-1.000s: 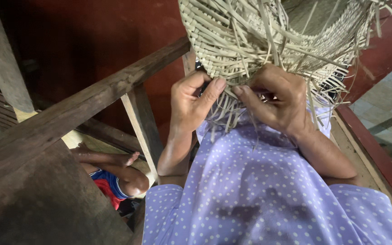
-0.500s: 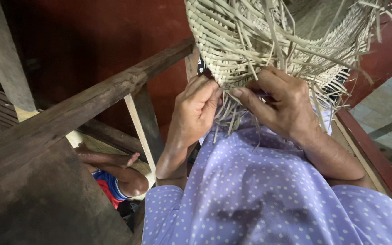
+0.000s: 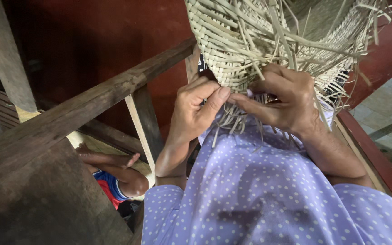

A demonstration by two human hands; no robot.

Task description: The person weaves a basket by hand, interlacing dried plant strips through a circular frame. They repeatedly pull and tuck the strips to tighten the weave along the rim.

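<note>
A half-woven basket of pale flat straw strips [image 3: 250, 41] hangs at chest height, its loose ends sticking out in all directions. My left hand [image 3: 196, 109] pinches strips at the basket's lower edge between thumb and fingers. My right hand [image 3: 282, 100] grips the same edge from the other side, fingertips meeting the left thumb. Loose strips dangle below both hands over my purple dotted sleeves [image 3: 259, 195].
A dark wooden railing [image 3: 91, 104] runs diagonally on the left with an upright post [image 3: 144, 122]. Below it another person's arm and red-and-blue clothing [image 3: 112, 181] show. A red wall [image 3: 91, 41] stands behind, and a red ledge [image 3: 377, 159] lies on the right.
The basket and both hands have shifted a little to the right and downward in view. The left thumb has closed in against the right fingertips on the straw edge.
</note>
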